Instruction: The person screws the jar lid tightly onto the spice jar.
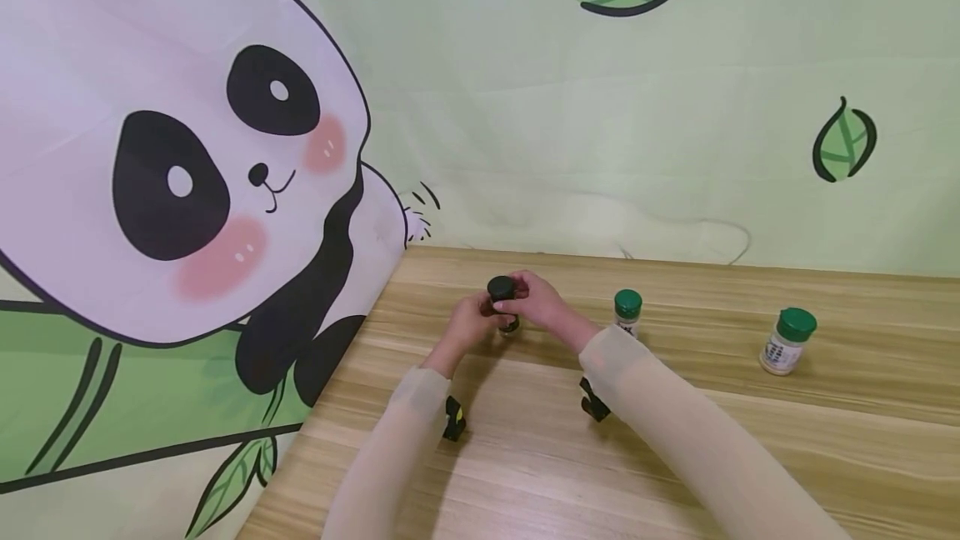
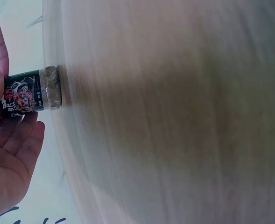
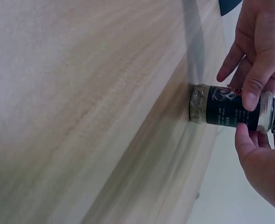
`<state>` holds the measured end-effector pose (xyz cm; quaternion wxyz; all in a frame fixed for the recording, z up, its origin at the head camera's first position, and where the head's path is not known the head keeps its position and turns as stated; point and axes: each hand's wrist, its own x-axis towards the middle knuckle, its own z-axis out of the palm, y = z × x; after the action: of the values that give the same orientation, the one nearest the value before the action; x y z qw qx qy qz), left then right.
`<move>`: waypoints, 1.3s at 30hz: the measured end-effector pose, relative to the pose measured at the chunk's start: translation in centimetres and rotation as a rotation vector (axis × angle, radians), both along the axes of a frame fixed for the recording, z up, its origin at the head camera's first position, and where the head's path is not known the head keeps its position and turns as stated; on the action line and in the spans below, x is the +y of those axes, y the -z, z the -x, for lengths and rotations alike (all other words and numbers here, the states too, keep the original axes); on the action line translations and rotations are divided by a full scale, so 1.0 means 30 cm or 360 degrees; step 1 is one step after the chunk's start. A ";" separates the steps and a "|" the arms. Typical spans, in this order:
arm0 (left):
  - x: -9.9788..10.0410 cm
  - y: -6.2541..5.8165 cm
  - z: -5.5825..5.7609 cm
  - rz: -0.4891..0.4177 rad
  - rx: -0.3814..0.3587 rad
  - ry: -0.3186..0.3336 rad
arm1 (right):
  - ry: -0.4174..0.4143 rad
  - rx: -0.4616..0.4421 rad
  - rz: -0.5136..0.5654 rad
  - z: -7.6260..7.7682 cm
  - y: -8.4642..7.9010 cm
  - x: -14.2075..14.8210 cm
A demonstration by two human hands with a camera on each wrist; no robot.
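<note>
The left hand grips the body and the right hand pinches near the cap of a black-capped seasoning jar, upright on or barely above the table; an uneven pull between them could tip it or make it slip. The wrist views show its printed label and clear base, largely obscured in the head view, which alone shows two green-capped seasoning jars.

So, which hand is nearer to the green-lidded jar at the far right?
Right. The right hand grips the black jar, left of that green-lidded jar; the left hand grips the black jar too, but farther left.
</note>
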<state>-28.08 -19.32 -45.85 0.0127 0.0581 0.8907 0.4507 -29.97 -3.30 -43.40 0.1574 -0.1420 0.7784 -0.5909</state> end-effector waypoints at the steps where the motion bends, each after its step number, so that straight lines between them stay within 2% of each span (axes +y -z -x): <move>1: 0.000 0.000 0.000 -0.0008 -0.0009 -0.0006 | -0.0024 -0.0008 0.0010 0.001 -0.001 0.003; 5: 0.002 0.003 0.001 0.0009 0.0017 0.0006 | -0.0117 0.0004 -0.0008 0.007 -0.008 0.015; 8: 0.004 0.007 0.002 0.0022 0.0031 0.0015 | -0.0138 0.0019 -0.0057 0.009 -0.012 0.019; 16: 0.005 0.004 -0.001 0.0017 0.0004 0.0019 | -0.0101 0.0030 -0.0097 0.004 -0.011 0.016; 32: 0.003 0.002 0.003 0.0000 -0.0030 -0.0006 | 0.0005 -0.0009 0.0013 -0.007 -0.001 0.006; 39: 0.004 0.005 0.004 0.0015 -0.0028 -0.0027 | -0.0055 0.0018 0.0015 -0.001 0.000 0.016</move>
<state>-28.20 -19.19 -46.00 0.0169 0.0467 0.8931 0.4472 -29.95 -2.83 -43.39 0.1626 -0.1596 0.7739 -0.5909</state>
